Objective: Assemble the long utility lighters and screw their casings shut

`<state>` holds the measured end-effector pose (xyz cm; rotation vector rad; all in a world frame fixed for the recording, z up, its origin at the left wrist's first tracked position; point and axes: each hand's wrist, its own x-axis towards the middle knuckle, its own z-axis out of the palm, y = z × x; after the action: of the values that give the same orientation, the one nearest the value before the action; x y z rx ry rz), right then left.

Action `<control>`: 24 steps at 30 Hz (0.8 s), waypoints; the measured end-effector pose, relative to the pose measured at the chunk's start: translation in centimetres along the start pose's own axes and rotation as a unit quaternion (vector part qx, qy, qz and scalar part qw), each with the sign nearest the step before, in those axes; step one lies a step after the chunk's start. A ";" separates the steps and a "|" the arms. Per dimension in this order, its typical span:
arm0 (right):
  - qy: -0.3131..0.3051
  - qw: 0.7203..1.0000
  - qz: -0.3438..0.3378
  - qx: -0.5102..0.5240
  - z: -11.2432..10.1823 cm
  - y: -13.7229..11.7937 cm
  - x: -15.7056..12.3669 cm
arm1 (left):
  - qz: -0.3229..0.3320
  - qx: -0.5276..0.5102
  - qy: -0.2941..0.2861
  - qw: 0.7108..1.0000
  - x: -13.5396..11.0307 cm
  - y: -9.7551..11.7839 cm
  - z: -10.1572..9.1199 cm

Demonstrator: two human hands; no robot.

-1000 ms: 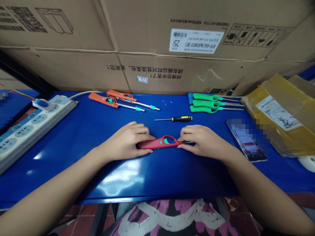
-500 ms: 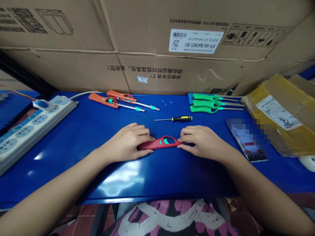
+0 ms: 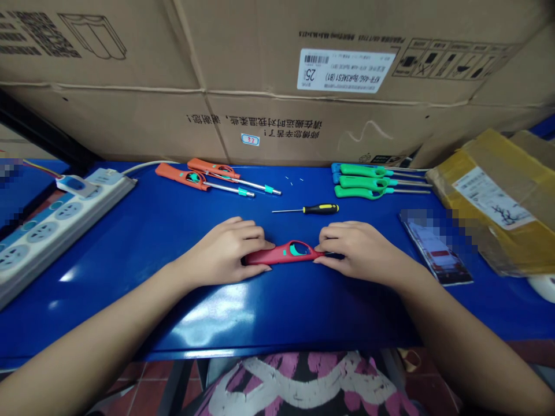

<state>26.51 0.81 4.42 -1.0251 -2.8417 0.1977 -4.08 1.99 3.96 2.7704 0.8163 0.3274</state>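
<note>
A red long-nosed lighter (image 3: 273,255) with a green trigger lies sideways between my two hands, low over the blue table (image 3: 299,312). My left hand (image 3: 236,249) is closed round its thick handle end. The fingers of my right hand (image 3: 349,248) pinch the narrow front end, covering most of the nozzle. Just beyond the lighter lies a screwdriver (image 3: 321,209) with a black and yellow handle, its shaft pointing left.
Two orange lighters (image 3: 182,176) lie at the back left, near a white power strip (image 3: 65,214). Several green and blue lighters (image 3: 362,182) are stacked at the back right. A phone (image 3: 436,248) and a taped parcel (image 3: 498,202) sit right. A large carton (image 3: 260,75) stands behind.
Both hands keep their hold on the red lighter. It has shifted very slightly to the right; everything else stays in place.
</note>
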 end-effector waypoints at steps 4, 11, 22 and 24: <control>-0.013 1.000 0.017 -0.010 0.1 -0.2 0.2 | -0.006 0.007 -0.007 1.000 0.1 0.2 0.1; -0.020 0.998 0.060 -0.006 0.1 -0.4 0.3 | 0.008 0.063 0.000 0.998 0.1 0.8 0.0; -0.018 0.997 0.067 0.040 -0.2 -0.2 0.1 | -0.004 -0.054 0.019 0.998 0.1 0.4 0.6; -0.018 0.997 0.064 0.028 -0.1 -0.3 0.1 | -0.007 -0.052 0.016 0.998 0.2 0.5 0.5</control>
<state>26.29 0.64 4.60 -1.2034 -2.7876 0.3082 -3.56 1.62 3.61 2.6675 0.8032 0.4000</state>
